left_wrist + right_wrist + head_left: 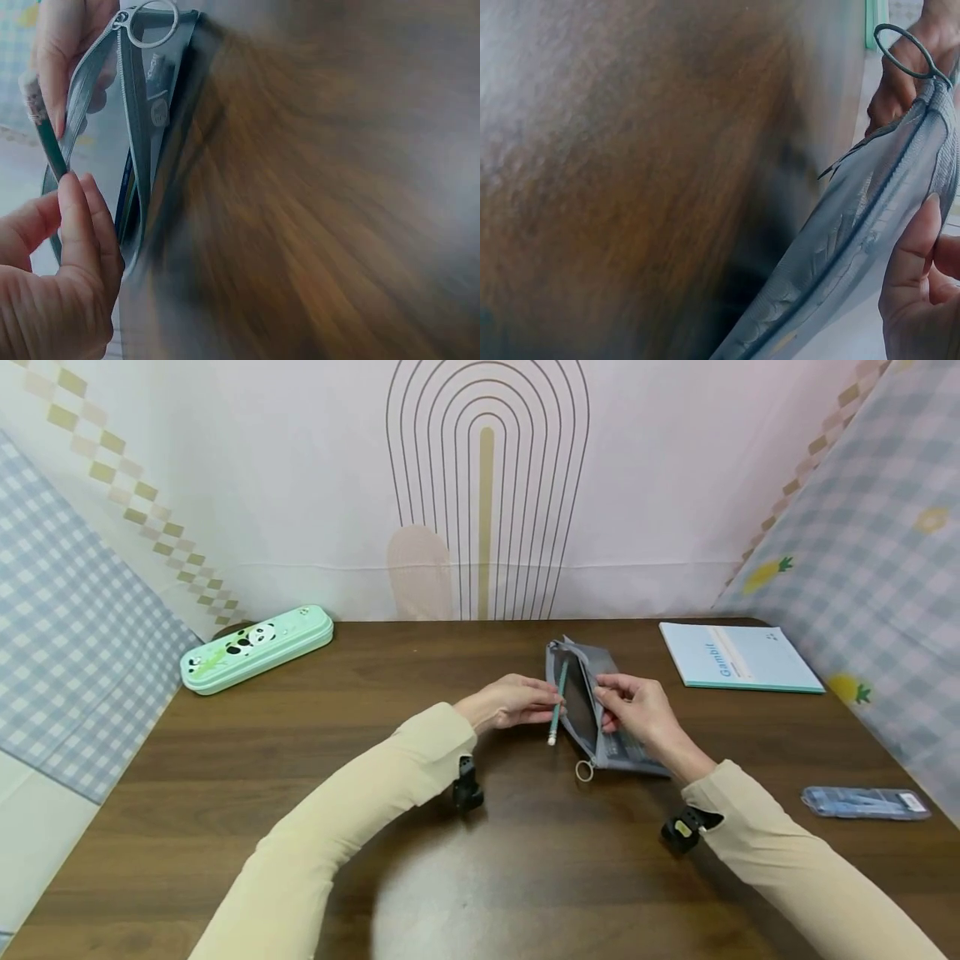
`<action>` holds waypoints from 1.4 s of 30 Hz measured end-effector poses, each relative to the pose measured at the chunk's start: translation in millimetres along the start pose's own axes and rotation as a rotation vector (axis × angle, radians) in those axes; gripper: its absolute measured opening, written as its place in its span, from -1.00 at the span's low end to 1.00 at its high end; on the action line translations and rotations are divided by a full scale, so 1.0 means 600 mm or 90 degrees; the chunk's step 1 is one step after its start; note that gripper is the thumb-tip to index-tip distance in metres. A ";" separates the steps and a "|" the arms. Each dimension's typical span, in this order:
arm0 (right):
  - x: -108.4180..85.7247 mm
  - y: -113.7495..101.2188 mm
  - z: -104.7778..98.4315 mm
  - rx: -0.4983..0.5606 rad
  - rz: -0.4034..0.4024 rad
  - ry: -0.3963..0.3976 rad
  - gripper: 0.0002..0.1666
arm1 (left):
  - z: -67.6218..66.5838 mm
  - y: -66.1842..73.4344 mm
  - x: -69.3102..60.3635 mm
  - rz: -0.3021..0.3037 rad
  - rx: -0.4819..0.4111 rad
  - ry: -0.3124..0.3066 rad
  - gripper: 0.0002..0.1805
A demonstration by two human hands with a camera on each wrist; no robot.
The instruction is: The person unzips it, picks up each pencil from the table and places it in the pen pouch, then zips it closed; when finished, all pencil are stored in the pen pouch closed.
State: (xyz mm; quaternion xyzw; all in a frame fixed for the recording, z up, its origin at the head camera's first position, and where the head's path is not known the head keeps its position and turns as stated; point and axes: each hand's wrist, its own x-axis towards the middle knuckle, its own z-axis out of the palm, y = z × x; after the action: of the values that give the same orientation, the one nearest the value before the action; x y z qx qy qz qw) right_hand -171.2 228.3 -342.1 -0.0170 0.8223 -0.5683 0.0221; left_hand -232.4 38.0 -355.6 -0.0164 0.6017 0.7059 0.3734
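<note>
A grey mesh zipper pouch (626, 752) with a ring pull (584, 771) stands unzipped on the table, its mouth gaping. My left hand (517, 702) pinches a green pencil (556, 720) with a white eraser end at the pouch's opening. In the left wrist view the pencil (49, 142) is between thumb and fingertips, eraser upward; its far end is hidden. My right hand (637, 706) pinches the pouch's right edge between thumb and fingers. Through the mesh, the left wrist view shows an eraser-like piece (158, 110) and dark pencil-like sticks (126, 187) inside.
A mint panda pencil case (257, 647) lies at the back left of the wooden table (420, 860). At the back right is a light blue notebook (741, 657). A clear blue plastic case (865, 802) lies near the right edge. Fabric hangs behind and at both sides.
</note>
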 end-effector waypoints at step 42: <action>-0.006 0.001 -0.009 -0.238 -0.175 -0.223 -0.70 | -0.104 0.032 -0.034 0.064 0.266 0.144 -0.55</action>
State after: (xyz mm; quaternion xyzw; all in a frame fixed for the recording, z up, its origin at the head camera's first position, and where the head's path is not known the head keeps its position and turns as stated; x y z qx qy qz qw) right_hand -168.1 233.8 -340.9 -0.2297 0.8864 -0.3933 0.0829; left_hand -255.1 -26.1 -347.0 0.0124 0.7726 0.5776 0.2634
